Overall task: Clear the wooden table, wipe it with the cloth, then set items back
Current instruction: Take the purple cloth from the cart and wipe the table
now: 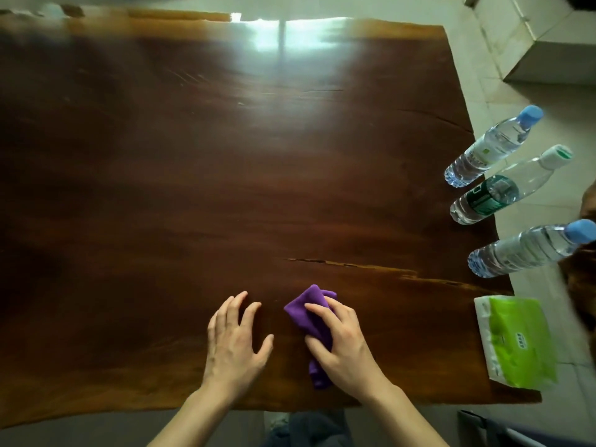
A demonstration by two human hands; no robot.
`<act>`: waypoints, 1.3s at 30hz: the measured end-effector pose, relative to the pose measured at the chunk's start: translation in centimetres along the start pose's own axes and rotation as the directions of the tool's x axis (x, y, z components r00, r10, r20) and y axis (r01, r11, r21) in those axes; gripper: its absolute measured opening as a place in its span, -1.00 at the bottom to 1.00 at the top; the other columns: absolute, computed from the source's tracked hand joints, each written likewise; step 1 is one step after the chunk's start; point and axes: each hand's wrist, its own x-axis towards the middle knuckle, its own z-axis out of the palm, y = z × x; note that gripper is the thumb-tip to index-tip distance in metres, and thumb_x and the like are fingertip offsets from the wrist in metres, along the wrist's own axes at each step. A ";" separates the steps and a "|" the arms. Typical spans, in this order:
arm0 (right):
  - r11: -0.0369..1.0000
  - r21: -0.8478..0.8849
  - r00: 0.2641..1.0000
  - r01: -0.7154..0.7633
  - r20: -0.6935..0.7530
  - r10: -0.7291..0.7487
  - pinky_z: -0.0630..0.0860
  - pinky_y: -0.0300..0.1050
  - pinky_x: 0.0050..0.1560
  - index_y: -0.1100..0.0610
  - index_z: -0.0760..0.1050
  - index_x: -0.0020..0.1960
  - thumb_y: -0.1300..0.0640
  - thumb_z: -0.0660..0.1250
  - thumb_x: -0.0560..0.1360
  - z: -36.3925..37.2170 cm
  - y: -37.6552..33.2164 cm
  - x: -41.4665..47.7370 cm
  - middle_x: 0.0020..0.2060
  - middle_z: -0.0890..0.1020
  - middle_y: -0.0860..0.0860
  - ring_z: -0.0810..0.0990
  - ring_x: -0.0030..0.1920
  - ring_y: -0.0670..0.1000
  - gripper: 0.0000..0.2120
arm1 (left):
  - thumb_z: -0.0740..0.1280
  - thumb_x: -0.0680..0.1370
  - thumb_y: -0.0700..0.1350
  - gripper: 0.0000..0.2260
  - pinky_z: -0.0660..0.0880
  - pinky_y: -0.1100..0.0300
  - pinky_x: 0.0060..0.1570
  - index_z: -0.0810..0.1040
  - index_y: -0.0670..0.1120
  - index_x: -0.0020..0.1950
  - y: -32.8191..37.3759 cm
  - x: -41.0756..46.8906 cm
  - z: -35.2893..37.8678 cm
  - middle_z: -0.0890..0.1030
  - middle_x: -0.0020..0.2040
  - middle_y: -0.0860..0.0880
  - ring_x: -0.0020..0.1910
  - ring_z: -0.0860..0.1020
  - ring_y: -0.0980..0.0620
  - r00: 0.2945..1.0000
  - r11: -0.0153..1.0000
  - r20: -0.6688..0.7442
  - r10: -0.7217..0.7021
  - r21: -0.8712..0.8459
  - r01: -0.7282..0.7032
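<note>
A dark, glossy wooden table (225, 156) fills the view over a pale tiled floor, with window glare across its far edge and a long crack near the right front. The right hand (342, 343) presses a folded purple cloth (309, 314) flat against the wood near the front edge, fingers spread and bearing down on it rather than gripping it. The left hand (235, 337) rests just beside it, palm down, fingers splayed and holding nothing. Three water bottles (490, 146) (503, 191) (529, 250) and a green tissue pack (516, 343) stand along the right edge, so clearing appears incomplete or the items are merely parked there. To wipe well, keep the palm flat on the cloth, work in overlapping strokes from front to far edge, and follow the grain across the crack so the fabric does not snag.
</note>
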 end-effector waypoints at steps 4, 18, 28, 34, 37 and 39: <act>0.998 0.039 0.988 -0.045 -0.144 0.050 0.07 -0.51 0.33 -0.11 0.43 0.41 0.07 0.46 0.49 -3.6 1.2 2.3 0.36 0.36 -0.20 0.26 0.37 -0.23 -0.48 | 0.40 0.52 0.09 -0.50 0.23 -0.03 0.49 0.45 -0.01 0.43 1.0 4.3 -1.1 0.37 0.50 -0.02 0.53 0.26 -0.04 0.998 0.999 -0.061 0.007 -0.049 -0.010; 0.889 -0.028 0.688 -0.458 -0.644 0.334 0.20 0.19 0.43 0.12 0.42 0.42 0.11 0.39 0.50 -11.7 8.8 15.7 0.44 0.35 0.26 0.28 0.40 0.34 -0.49 | 0.22 0.58 0.27 -0.32 -0.15 -0.03 0.59 0.11 0.06 0.62 0.9 9.9 -0.5 -0.04 0.66 0.01 0.63 -0.17 0.00 1.000 0.998 0.006 -0.024 0.054 0.024; 0.936 -0.307 0.918 -0.171 -0.396 0.038 0.36 0.20 0.27 0.02 0.47 0.37 -0.01 0.38 0.47 -2.3 0.6 20.5 0.45 0.36 0.16 0.29 0.39 0.24 -0.53 | 0.26 0.55 0.27 -0.32 -0.13 -0.02 0.59 0.16 0.09 0.61 0.8 10.2 -0.6 -0.01 0.66 0.05 0.63 -0.14 0.03 1.000 0.999 0.011 -0.026 0.029 0.025; 0.874 -0.345 0.932 0.341 -0.001 -0.364 0.44 0.14 0.16 0.00 0.50 0.33 -0.03 0.31 0.52 1.3 -2.5 20.1 0.44 0.42 0.07 0.33 0.39 0.18 -0.60 | 0.26 0.55 0.25 -0.32 -0.15 -0.01 0.58 0.16 0.06 0.61 0.7 10.4 -0.4 0.02 0.66 0.01 0.63 -0.13 0.02 0.999 0.999 0.026 -0.032 0.032 0.031; 0.783 -0.371 0.863 0.499 0.127 -0.489 0.39 0.12 0.24 0.00 0.47 0.38 0.02 0.26 0.59 1.1 -1.4 19.5 0.49 0.38 0.05 0.29 0.46 0.16 -0.63 | 0.25 0.55 0.25 -0.32 -0.13 -0.03 0.59 0.15 0.05 0.61 0.7 10.4 -0.5 0.04 0.65 -0.01 0.63 -0.12 0.01 0.999 0.999 0.027 -0.036 0.030 0.035; 0.779 -0.393 0.867 0.489 0.115 -0.485 0.40 0.12 0.28 0.00 0.45 0.39 0.02 0.25 0.60 0.2 -0.2 19.2 0.50 0.36 0.05 0.27 0.48 0.15 -0.64 | 0.25 0.56 0.25 -0.32 -0.14 -0.03 0.59 0.14 0.07 0.61 0.7 10.3 -0.5 0.01 0.65 0.01 0.63 -0.15 0.02 0.999 0.999 0.029 -0.038 0.030 0.037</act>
